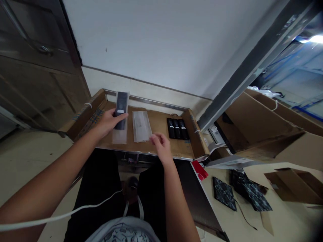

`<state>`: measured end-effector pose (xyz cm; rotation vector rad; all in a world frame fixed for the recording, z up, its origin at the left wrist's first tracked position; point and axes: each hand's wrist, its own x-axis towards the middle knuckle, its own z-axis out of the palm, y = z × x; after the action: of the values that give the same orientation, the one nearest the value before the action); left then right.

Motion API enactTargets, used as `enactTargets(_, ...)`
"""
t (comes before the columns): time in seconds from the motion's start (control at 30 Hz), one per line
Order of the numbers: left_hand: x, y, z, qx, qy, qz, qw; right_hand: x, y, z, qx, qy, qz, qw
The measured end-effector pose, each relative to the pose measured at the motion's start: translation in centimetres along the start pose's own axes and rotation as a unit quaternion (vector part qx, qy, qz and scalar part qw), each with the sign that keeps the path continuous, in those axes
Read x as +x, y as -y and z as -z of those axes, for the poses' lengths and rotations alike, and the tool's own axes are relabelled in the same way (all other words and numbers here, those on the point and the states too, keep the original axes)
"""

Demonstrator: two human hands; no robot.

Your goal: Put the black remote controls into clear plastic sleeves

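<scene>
Left hand grips a bagged black piece

In the head view, both of the person's hands are over a cardboard tray, well apart from each other. The left hand is clamped on the black piece, which lies inside a clear bag at the tray's left side — thumb across the front, just below a white label. The bag's lower end hangs below the piece, see-through.

The right hand is at the near edge of the tray, its fingers curled in toward the thumb. It is just beside the lower right corner of a stack of clear bags in the middle; I cannot tell whether the fingertips touch or pinch anything.

Three more black pieces lie side by side at the tray's right end, each with a white label.

Beyond the tray rises a white wall, with a metal door to the left. To the right — past a grey post — is a large open box. On the floor, patterned panels lie near a smaller box.
</scene>
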<state>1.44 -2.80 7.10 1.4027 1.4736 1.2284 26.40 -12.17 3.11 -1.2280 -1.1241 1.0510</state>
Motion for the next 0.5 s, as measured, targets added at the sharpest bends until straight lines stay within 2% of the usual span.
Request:
enactTargets(0.1,-3.1,-2.9,-3.5,-0.092,0.049,-0.044,0.994,-0.1,2.9,-2.6,0.044,0.164,0.010,0.985)
enactTargets(0.17,-4.3,-4.6,-5.3,-0.100,0.070,-0.080,0.989,-0.1,4.1,-3.5,0.069,0.208,0.008,0.976)
enactTargets(0.27,-4.5,-6.3,-6.2,-0.114,0.103,-0.126,0.980,-0.4,4.8,-3.0,0.105,0.213,-0.029,0.971)
enactTargets(0.37,-3.4,-7.3,-5.4,-0.123,0.137,-0.148,0.972,-1.1,4.5,-1.0,0.112,0.216,-0.080,0.967)
enactTargets(0.5,-2.3,-8.3,-4.9,-0.080,0.178,-0.178,0.964,-1.5,4.0,1.2,0.111,0.231,-0.097,0.962)
